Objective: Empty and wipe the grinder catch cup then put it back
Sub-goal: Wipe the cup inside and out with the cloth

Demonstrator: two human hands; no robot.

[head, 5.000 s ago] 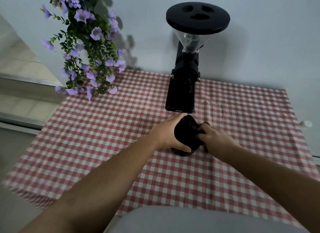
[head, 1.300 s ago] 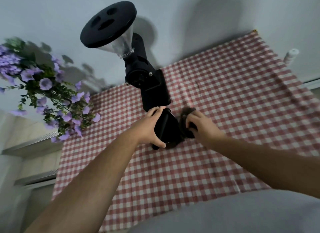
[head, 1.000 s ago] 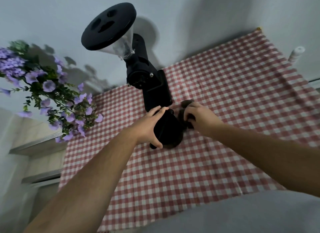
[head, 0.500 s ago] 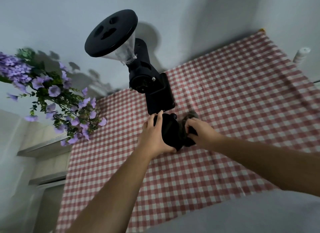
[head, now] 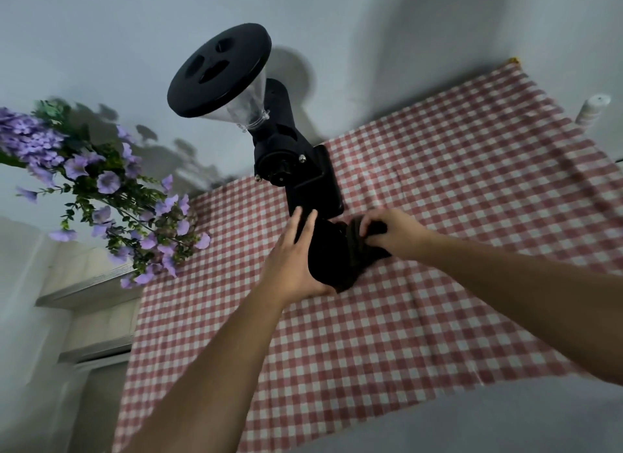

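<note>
The black catch cup (head: 328, 253) is tipped on its side just in front of the black coffee grinder (head: 296, 169). My left hand (head: 293, 260) wraps around the cup's left side and holds it. My right hand (head: 391, 230) is closed on a dark cloth (head: 362, 250) that is pressed against the cup's right side, at or in its mouth. The cup's inside is hidden. The grinder has a clear hopper with a black lid (head: 219, 69).
A red-and-white checked cloth (head: 438, 250) covers the table. Purple artificial flowers (head: 111, 196) hang at the left, close to the grinder. A small white bottle (head: 591, 110) stands past the cloth's far right edge. The wall is right behind the grinder.
The view has tilted since five seconds ago. Over the last second my left hand slid further around the cup and my right hand kept working the cloth against it.
</note>
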